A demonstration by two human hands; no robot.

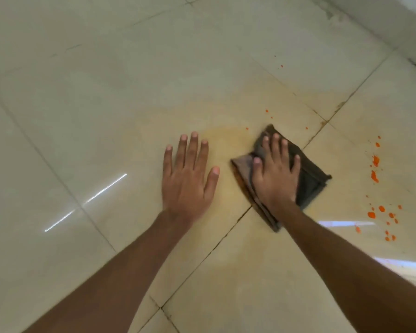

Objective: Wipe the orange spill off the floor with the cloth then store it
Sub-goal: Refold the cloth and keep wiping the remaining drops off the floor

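While the left hand [187, 179] lies flat on the glossy cream tiled floor [82, 121], its fingers straight, slightly spread and holding nothing, the right hand [275, 181] presses palm-down on a folded dark grey-brown cloth [310, 181]. The right fingers are also straight and lie on top of the fabric without curling round it; the thumb points toward nine o'clock.

The cloth lies flat on the floor, over a dark grout line [216, 246] that runs from seven o'clock to one o'clock. Its corners stick out past the hand at twelve, three and six o'clock. The left hand is just beside the cloth at nine o'clock and does not touch it.

Bright orange splashes [375, 162] lie at three o'clock from the cloth, apart from it. A looser cluster of orange drops [371, 215] lies at four o'clock, and a few tiny specks [266, 111] at twelve o'clock. A faint yellowish smear [226, 138] tints the tile at ten o'clock from the cloth, between the two sets of fingertips. A pale wall base [394, 22] crosses the frame's one o'clock corner.
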